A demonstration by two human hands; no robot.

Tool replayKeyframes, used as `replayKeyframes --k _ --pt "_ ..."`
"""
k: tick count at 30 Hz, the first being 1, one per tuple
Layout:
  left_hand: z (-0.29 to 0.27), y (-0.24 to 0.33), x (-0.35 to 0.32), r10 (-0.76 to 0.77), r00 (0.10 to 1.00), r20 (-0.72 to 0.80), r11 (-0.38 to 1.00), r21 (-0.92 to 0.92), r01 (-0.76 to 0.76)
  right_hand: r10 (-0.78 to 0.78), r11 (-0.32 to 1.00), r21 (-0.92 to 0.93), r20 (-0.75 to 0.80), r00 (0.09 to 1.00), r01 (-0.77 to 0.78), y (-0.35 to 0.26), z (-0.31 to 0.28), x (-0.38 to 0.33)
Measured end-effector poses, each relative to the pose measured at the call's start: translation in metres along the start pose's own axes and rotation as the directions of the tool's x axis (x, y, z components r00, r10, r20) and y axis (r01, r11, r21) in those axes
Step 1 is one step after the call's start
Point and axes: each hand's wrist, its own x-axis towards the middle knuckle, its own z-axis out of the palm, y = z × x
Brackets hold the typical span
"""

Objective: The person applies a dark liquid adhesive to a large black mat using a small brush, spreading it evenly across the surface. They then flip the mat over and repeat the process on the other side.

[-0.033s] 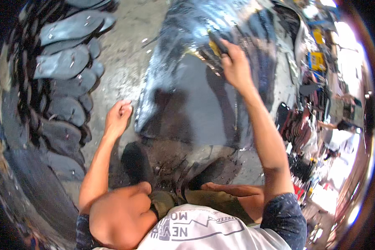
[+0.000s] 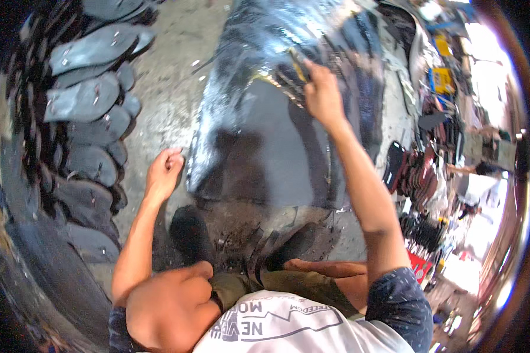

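Note:
A large dark sheet (image 2: 277,159) lies on the floor before me, its far part glossy with wet-looking streaks and its near part matte. Over the glossy part, my right hand (image 2: 324,97) is closed round a flat tool (image 2: 299,63) with a yellow edge, which touches or hovers just over the sheet; the fingers hide much of it, so its exact kind is unclear. Just left of the sheet's edge, my left hand (image 2: 164,170) hangs with its fingers curled and nothing visible in them.
Stacked dark sandal soles (image 2: 82,100) line the left side of the concrete floor (image 2: 165,76). Right of the sheet lie more dark soles (image 2: 418,173), yellow boxes (image 2: 441,79) and a red item (image 2: 418,267). My bent knees and feet are close to the sheet's near edge.
The view has shifted slightly, so the sheet appears a little further left. The tool in my right hand is turned somewhat differently, and my left fingers look more curled.

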Motion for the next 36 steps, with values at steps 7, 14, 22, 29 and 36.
replayKeyframes --k 7,14,22,29,36 --pt "-0.002 -0.017 0.0 -0.125 0.991 0.056 0.991 -0.042 0.127 0.127 0.953 0.236 0.263 0.956 -0.191 -0.044 0.059 -0.081" --pt "0.006 0.004 0.022 -0.122 0.985 0.122 0.992 0.002 0.123 0.769 0.638 -0.072 0.127 0.627 -0.767 0.074 0.028 -0.096" --pt "0.002 0.003 0.027 -0.119 0.976 0.18 0.993 0.005 0.121 0.333 0.935 0.063 0.185 0.925 -0.349 0.005 0.109 0.059" --pt "0.0 -0.006 0.024 -0.077 0.983 0.169 0.997 0.041 0.071 -0.068 0.997 0.055 0.534 0.843 0.045 -0.069 0.085 -0.019" --pt "-0.001 -0.007 0.026 -0.079 0.984 0.16 0.997 0.001 0.08 -0.195 0.977 0.185 0.549 0.813 0.109 -0.165 0.052 -0.192"
